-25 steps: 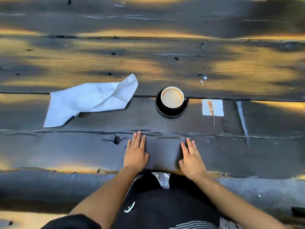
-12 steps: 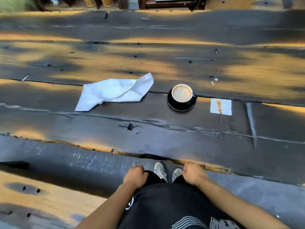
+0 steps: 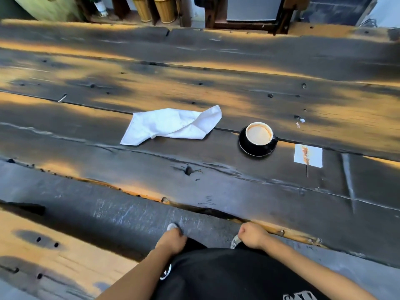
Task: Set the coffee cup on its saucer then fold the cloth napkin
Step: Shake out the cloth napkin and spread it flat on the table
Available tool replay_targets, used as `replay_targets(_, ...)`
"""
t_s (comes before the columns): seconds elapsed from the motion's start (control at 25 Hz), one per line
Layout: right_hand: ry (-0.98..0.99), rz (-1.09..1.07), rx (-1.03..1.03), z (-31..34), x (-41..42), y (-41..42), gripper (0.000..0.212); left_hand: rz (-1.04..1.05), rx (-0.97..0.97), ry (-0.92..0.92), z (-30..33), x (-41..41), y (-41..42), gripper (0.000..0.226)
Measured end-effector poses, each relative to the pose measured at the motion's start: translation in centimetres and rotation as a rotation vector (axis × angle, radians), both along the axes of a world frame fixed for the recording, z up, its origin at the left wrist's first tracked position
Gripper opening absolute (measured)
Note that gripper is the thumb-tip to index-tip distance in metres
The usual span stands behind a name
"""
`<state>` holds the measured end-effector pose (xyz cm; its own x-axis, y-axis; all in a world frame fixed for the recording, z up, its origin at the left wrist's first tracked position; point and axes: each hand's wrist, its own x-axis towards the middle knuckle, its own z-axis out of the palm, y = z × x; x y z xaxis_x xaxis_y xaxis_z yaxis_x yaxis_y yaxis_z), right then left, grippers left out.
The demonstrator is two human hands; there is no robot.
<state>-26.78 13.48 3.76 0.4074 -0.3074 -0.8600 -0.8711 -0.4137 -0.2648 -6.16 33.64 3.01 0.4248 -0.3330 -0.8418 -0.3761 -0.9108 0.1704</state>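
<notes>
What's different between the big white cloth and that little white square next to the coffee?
The cloth napkin is much larger than the small paper square. The napkin lies crumpled with a corner folded over; the paper square lies flat. The napkin looks clean white, while the paper square carries an orange-brown stain and a thin stick. The napkin sits left of the coffee cup, the square to its right. Both are white and rest on the dark wooden table.

Likely a café: a rough plank table (image 3: 216, 83) bearing a coffee cup (image 3: 258, 135) on its saucer (image 3: 244, 146), wicker baskets (image 3: 160, 8) beyond.
</notes>
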Motion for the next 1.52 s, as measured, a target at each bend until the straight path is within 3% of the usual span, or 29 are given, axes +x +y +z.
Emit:
replay_targets(0.2, 0.004, -0.117, -0.013, -0.2, 6.8, 1.6, 0.026, -0.070, -0.030, 0.042, -0.9, 7.7, 1.4, 0.018)
replay_targets(0.32, -0.012, -0.247, -0.021, -0.1, 11.1, 3.1, 0.018, -0.083, -0.051, 0.041, -0.9, 13.5, 2.7, 0.017)
replay_targets(0.52, -0.018, -0.521, 0.004, -0.4, 16.8, 6.7, 0.022, -0.105, -0.067, 0.052, -0.6, 21.5, 4.4, 0.017)
replay_targets(0.84, -0.051, -0.555, 0.046, -1.0, 22.3, 6.5, 0.019, -0.089, -0.092, 0.054, -0.6, 26.4, 2.9, 0.022)
replay_targets(1.04, -0.109, -0.602, 0.083, -1.2, 25.8, 2.8, 0.018, 0.043, -0.073, 0.003, 0.1, 29.0, 1.4, 0.042)
replay_targets(1.2, -0.149, -0.655, 0.108, -1.2, 27.7, 0.0, 0.016, 0.127, -0.096, -0.025, 2.2, 30.8, -2.0, 0.026)
replay_targets(1.52, -0.233, -1.050, 0.059, 0.0, 32.8, -8.3, 0.013, 0.764, -0.299, 0.196, 4.2, 36.5, -13.1, 0.016)
